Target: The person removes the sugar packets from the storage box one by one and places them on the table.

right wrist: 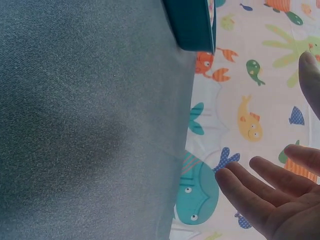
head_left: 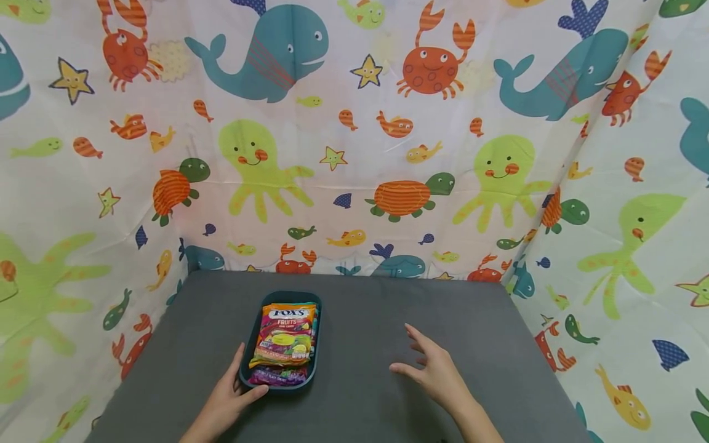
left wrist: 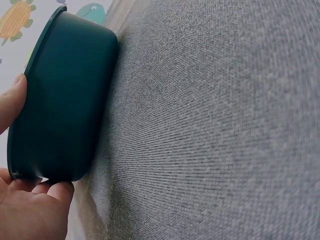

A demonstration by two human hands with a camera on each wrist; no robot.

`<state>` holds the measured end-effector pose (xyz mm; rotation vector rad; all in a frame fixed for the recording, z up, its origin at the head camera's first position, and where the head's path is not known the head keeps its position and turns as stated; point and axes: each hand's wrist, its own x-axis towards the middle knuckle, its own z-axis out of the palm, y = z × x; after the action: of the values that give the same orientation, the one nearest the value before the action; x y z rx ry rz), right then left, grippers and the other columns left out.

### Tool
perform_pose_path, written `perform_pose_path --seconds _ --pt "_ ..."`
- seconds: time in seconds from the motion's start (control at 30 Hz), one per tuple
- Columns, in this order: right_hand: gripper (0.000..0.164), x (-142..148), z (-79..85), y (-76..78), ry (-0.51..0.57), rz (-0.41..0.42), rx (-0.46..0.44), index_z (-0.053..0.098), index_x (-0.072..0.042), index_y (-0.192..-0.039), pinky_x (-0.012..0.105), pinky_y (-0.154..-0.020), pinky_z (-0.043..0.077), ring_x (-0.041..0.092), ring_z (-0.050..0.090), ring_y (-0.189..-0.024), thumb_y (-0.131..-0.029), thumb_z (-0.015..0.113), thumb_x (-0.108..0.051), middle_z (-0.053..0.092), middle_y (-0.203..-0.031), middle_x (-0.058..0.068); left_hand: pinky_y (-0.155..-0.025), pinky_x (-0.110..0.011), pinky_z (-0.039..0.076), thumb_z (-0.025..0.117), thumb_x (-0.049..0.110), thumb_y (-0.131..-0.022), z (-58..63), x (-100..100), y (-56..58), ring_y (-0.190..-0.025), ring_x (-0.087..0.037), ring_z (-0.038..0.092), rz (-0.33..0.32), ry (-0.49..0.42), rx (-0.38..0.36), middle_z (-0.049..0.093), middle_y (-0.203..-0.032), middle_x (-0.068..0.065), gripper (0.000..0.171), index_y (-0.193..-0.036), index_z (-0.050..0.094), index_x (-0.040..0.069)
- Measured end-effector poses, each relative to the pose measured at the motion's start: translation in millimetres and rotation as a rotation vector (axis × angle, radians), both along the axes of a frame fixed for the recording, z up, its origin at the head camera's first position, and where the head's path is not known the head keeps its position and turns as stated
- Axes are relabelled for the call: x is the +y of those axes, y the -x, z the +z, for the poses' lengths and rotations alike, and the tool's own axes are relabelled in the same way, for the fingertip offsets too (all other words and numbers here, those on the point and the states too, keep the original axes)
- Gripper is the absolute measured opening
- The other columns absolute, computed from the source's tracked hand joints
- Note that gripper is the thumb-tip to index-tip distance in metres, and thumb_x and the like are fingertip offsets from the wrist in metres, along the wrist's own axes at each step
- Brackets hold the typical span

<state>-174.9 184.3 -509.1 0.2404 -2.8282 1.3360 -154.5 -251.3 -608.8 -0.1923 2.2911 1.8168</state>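
Note:
A dark teal container [head_left: 290,296] with rounded corners sits on the grey table, left of centre in the head view. An orange and pink Fox's Fruits candy bag [head_left: 285,335] lies on top inside it. Beneath show a purple candy bag [head_left: 279,376] and a sliver of a teal one. My left hand [head_left: 229,394] grips the near left corner, thumb at the near rim and fingers along the left side. The left wrist view shows the container's smooth outer wall [left wrist: 65,95] between thumb and fingers. To the right, my right hand [head_left: 432,369] hovers with fingers spread, holding nothing.
The grey table [head_left: 365,320] has a cloth-like woven surface. A white curtain [head_left: 343,92] printed with sea animals stands behind it and along both sides. In the right wrist view, part of the container's wall [right wrist: 192,25] shows at the top.

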Motion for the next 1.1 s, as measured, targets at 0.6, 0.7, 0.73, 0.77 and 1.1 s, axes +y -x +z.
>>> perform_pose_path --seconds 0.6,0.7,0.73,0.77,1.1 --pt "0.092 -13.0 7.2 7.5 -0.021 0.036 0.044 0.044 -0.024 -0.154 0.050 -0.092 0.058 0.035 0.061 -0.127 -0.075 0.087 -0.038 0.052 -0.152 0.009 -0.109 -0.044 0.047 0.079 0.033 -0.089 2.0 3.9 6.4 -0.149 -0.040 0.031 -0.004 -0.004 0.102 0.008 -0.169 -0.018 0.109 -0.164 0.000 0.025" --pt "0.093 -16.4 7.8 7.8 -0.026 0.058 0.037 0.043 -0.023 -0.155 0.048 -0.091 0.058 0.035 0.060 -0.128 -0.075 0.087 -0.041 0.051 -0.152 0.009 -0.108 -0.045 0.048 0.078 0.031 -0.090 0.8 1.4 2.0 -0.148 -0.041 0.030 0.002 -0.019 0.084 0.008 -0.169 -0.021 0.110 -0.164 -0.002 0.023" --pt "0.093 -17.8 7.7 7.7 -0.030 0.063 0.035 0.043 -0.024 -0.155 0.047 -0.091 0.059 0.034 0.060 -0.128 -0.075 0.087 -0.042 0.051 -0.153 0.009 -0.107 -0.045 0.048 0.078 0.030 -0.090 0.0 0.4 0.2 -0.148 -0.041 0.030 0.007 -0.026 0.077 0.008 -0.169 -0.021 0.110 -0.164 -0.003 0.023" --pt "0.093 -18.7 7.7 7.3 -0.031 0.066 0.034 0.044 -0.023 -0.155 0.047 -0.090 0.059 0.034 0.060 -0.128 -0.074 0.086 -0.043 0.051 -0.153 0.009 -0.107 -0.045 0.049 0.078 0.029 -0.090 -1.0 -0.2 -1.1 -0.148 -0.042 0.031 0.008 -0.029 0.071 0.009 -0.168 -0.022 0.110 -0.164 -0.003 0.022" --pt "0.091 -26.4 9.1 7.6 -0.010 0.073 0.028 0.044 -0.024 -0.154 0.049 -0.092 0.058 0.034 0.060 -0.129 -0.076 0.086 -0.042 0.050 -0.153 0.008 -0.109 -0.046 0.046 0.078 0.033 -0.089 -0.7 0.4 -1.2 -0.149 -0.040 0.031 0.025 -0.020 0.049 0.010 -0.169 -0.020 0.110 -0.164 -0.001 0.024"
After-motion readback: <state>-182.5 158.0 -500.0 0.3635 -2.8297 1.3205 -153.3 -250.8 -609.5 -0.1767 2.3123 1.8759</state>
